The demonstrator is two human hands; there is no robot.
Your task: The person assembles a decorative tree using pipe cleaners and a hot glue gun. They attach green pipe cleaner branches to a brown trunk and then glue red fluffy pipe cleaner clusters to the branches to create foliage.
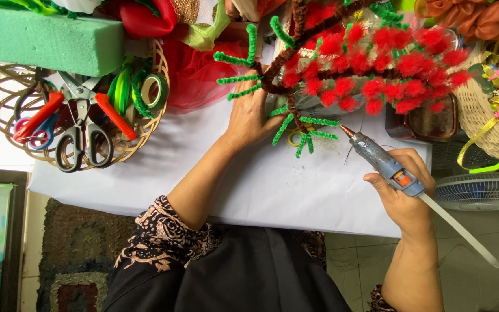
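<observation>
At the table's (pixel 145 167) far edge, the left hand (pixel 249 115) grips a pipe-cleaner tree (pixel 342 69) by its trunk; the right hand (pixel 405 190), near the right edge, is closed around a glue gun (pixel 385 164) aimed at its base.

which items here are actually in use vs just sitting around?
In use:
- left hand on the pipe-cleaner tree, brown stems with red tufts and green tips
- right hand gripping the glue gun, nozzle towards the tree's base

Lying about:
- wire basket holding scissors and green tape roll
- green foam block
- woven basket
- white fan
</observation>
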